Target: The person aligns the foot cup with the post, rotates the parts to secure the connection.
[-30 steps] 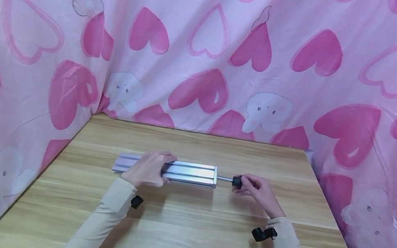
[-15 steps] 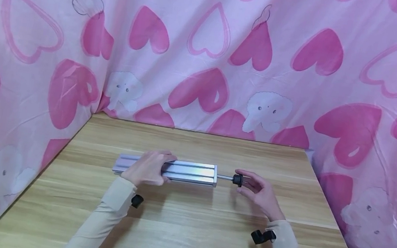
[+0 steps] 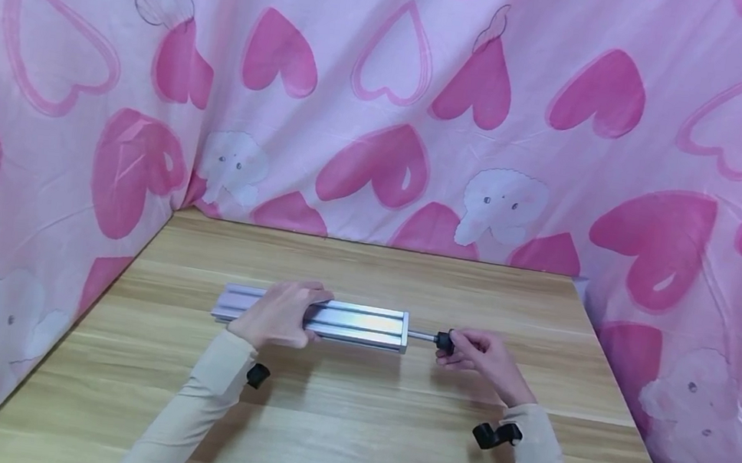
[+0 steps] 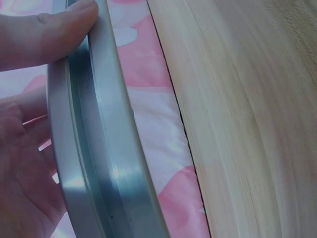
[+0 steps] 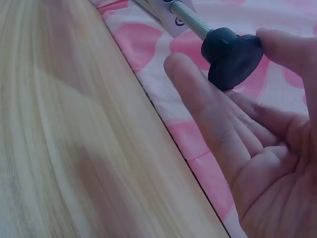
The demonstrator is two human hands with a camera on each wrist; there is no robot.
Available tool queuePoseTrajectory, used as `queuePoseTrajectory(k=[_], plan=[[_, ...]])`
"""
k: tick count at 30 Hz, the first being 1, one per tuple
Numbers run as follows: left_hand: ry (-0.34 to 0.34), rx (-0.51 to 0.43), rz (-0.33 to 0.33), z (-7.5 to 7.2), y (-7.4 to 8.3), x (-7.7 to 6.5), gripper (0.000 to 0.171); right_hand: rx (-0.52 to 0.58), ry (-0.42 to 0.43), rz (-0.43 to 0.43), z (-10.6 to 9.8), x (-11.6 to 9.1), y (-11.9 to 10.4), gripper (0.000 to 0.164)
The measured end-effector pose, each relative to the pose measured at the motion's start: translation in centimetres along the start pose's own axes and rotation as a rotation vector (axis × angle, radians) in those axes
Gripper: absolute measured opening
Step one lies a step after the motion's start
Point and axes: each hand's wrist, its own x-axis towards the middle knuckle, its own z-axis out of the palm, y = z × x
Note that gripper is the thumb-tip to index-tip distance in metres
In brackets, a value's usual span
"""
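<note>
A silver aluminium profile (image 3: pixel 360 323) with long slots lies crosswise in the left hand (image 3: pixel 277 314). That hand grips it from above near its middle, its thumb (image 4: pixel 64 34) pressing along the slotted side in the left wrist view. From the profile's right end sticks a threaded rod (image 5: pixel 193 21) that carries a black levelling foot (image 5: pixel 234 60). Thumb and fingers of the right hand (image 3: pixel 486 360) pinch the foot at its rim, and in the right wrist view its round flat base faces the palm. The rod's inner end is hidden in the profile.
The wood-grain table (image 3: pixel 347 429) spreads beneath both hands, which cast soft shadows on it. A pink heart-print cloth (image 3: pixel 378 171) hangs along its back and both sides. Black wrist mounts (image 3: pixel 496 435) stick out from the sleeves.
Half a second ago the right fingers were spread around the foot; now they have closed on it again, as one second ago. The left hand keeps its grip, almost unmoved.
</note>
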Motion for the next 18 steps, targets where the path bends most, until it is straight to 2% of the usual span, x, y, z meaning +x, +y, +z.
queuePoseTrajectory(k=[4, 9, 12, 14, 18], plan=[[-0.003, -0.021, -0.023, -0.10, 0.06, -0.15, 0.065, -0.034, 0.017, -0.040, 0.21, -0.44, 0.03, 0.049], [-0.003, -0.016, -0.032, -0.18, 0.05, -0.13, 0.064, -0.017, 0.008, -0.213, 0.27, -0.62, 0.24, 0.065], [-0.003, -0.009, -0.028, -0.14, 0.01, -0.12, 0.065, -0.019, 0.004, -0.277, 0.25, -0.54, 0.28, 0.064], [-0.006, -0.011, -0.028, -0.13, 0.00, -0.12, 0.065, -0.036, 0.020, -0.272, 0.21, -0.54, 0.29, 0.060], [-0.014, -0.020, -0.034, -0.16, 0.08, -0.11, 0.065, -0.040, 0.047, -0.190, 0.17, -0.65, 0.15, 0.050]])
